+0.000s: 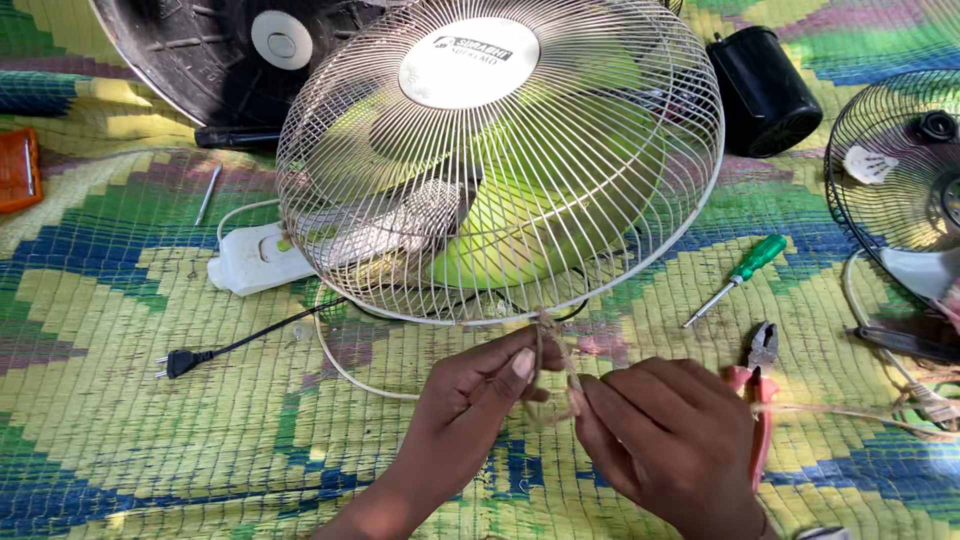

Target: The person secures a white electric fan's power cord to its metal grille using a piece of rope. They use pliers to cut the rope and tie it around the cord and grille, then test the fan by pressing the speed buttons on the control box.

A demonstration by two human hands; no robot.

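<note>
**Both hands pinch a twine tie at the fan guard's bottom rim**

At 9 o'clock from the hands, a black plug [176, 363] lies on the woven mat [120, 440], its lead running up toward a white switch box [250, 260]. The left hand [470, 400] has thumb and forefinger pressed together on a short strand of brown twine [548, 345]; the twine stands nearly upright, its long axis running from the grip toward 12 o'clock, where it meets the lower rim of the white wire fan guard [500, 160] with green blades behind. The right hand [665, 440], equally close, pinches the same strand from the 3 o'clock side, fingertips almost touching the left's. At 2 o'clock lies a green-handled screwdriver [735, 278]; red-handled pliers [757, 385] rest just beyond the right knuckles. A white cable [345, 372] loops beneath the guard, near the left hand.
</note>
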